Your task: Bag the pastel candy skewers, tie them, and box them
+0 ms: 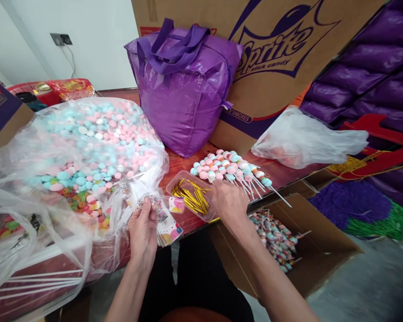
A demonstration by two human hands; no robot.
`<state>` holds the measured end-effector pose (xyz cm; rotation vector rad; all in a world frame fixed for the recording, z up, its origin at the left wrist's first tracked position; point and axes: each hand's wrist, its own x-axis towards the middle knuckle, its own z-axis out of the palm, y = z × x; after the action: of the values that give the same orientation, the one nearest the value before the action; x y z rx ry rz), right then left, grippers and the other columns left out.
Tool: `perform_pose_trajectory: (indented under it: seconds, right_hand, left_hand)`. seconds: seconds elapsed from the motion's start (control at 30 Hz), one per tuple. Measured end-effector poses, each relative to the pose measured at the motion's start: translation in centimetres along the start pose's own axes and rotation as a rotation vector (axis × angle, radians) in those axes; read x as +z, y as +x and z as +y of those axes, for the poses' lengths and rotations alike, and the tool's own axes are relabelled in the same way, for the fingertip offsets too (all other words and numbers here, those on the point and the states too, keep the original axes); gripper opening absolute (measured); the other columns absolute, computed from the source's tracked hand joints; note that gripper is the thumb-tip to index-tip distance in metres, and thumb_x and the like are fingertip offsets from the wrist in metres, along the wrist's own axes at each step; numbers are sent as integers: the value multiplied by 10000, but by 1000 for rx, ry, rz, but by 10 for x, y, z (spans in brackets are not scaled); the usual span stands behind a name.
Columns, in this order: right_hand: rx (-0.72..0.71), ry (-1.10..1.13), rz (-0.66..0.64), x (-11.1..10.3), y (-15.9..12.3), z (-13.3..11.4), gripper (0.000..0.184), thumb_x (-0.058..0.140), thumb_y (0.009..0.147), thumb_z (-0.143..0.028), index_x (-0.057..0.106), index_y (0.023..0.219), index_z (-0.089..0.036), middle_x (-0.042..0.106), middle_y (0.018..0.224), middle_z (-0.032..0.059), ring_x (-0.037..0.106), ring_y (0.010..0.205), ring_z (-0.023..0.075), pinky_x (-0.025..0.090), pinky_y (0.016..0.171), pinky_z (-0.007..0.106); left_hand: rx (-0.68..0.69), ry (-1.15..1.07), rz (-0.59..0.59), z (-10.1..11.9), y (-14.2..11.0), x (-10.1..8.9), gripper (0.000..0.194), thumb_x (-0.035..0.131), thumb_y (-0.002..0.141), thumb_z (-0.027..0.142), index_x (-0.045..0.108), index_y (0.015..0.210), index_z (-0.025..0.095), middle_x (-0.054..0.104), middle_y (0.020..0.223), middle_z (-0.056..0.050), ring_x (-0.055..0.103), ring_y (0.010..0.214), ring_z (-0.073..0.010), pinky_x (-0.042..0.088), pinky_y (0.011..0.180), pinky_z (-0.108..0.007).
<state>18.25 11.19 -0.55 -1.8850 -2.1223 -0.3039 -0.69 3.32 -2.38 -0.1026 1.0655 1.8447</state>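
Note:
My left hand (143,230) pinches a clear printed plastic bag (161,203) between thumb and fingers. More printed bags (169,230) lie in a stack just under it. My right hand (231,205) is curled at the right edge of a clear plastic tray (179,179) of gold twist ties (196,197). Its fingertips are hidden, so what they grip cannot be made out. Right behind that hand lies a row of candy skewers (226,165), threaded with pink, blue and white candies, their white sticks pointing toward me and to the right.
A big clear bag of loose candies (110,129) covers the table's left side, with white sticks (40,284) at the front. A purple tote bag (184,98) and a large carton (272,58) stand behind. Below the edge, an open cardboard box (317,241) holds wrapped skewers (277,241).

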Motion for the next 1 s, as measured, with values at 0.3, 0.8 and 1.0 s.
perform_pose_trajectory:
  seconds: [0.3,0.8,1.0]
  right_hand:
    - [333,937,197,10,-45,27,237,574,909,-360,696,854,-164,633,692,27,543,628,164,427,610,282]
    - [281,1176,87,-21,-99,45,186,631,900,-344,739,850,-200,625,706,25,567,646,158,490,613,281]
    - [171,1123,47,-27,-94,47,178,617,897,-331,730,827,-213,622,692,22,572,637,168,486,617,290]
  left_hand:
    - [-22,-8,12,-1,6,4,363,926,584,266,611,699,127,587,586,37,457,464,-32,353,442,-138]
    - [32,58,12,-4,3,6,383,929,567,304,623,712,126,615,594,38,534,499,-47,421,509,-152]
    - [115,167,-72,-1,-1,4,394,916,565,367,613,658,132,615,605,39,570,537,-58,460,563,-175]
